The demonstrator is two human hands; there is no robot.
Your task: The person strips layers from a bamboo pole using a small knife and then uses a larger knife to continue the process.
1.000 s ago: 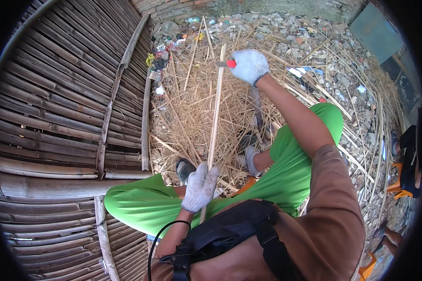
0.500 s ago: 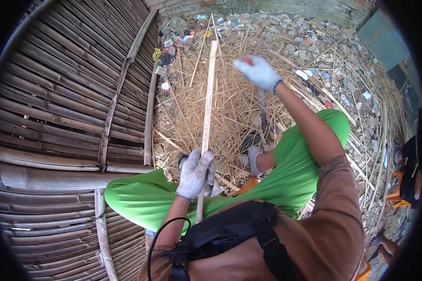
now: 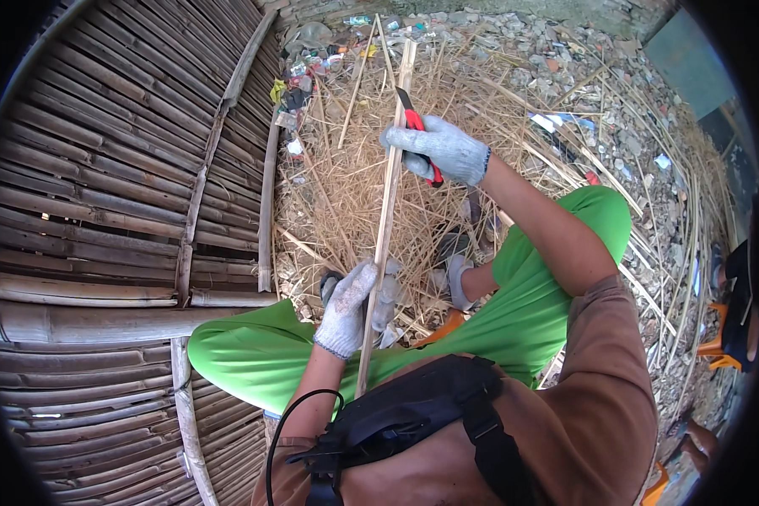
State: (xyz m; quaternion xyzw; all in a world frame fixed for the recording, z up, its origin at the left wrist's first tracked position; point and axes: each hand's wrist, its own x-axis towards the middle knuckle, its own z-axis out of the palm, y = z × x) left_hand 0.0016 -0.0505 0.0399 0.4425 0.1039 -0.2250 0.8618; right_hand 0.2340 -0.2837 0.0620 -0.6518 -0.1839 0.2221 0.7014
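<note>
A long, pale bamboo strip stands nearly upright in front of me, its lower end close to my waist. Around its lower part, my left hand in a whitish knit glove is closed, with a few fingers hidden behind the strip. My right hand, in a similar glove, grips a red utility knife with a dark blade end. The knife lies against the strip's upper part, and the right thumb and fingers touch the strip there too. Exactly where the blade meets the strip cannot be made out.
Fine bamboo shavings cover the ground ahead, with loose strips and rubble around them. A bamboo slat wall stands along my left. Litter lies at the far left. Orange stools and part of another person are at the right edge.
My right hand has come left and slightly down onto the strip's upper part, bringing the knife into clear view. The strip's top has tilted a little rightward; the left hand stays on the strip.
</note>
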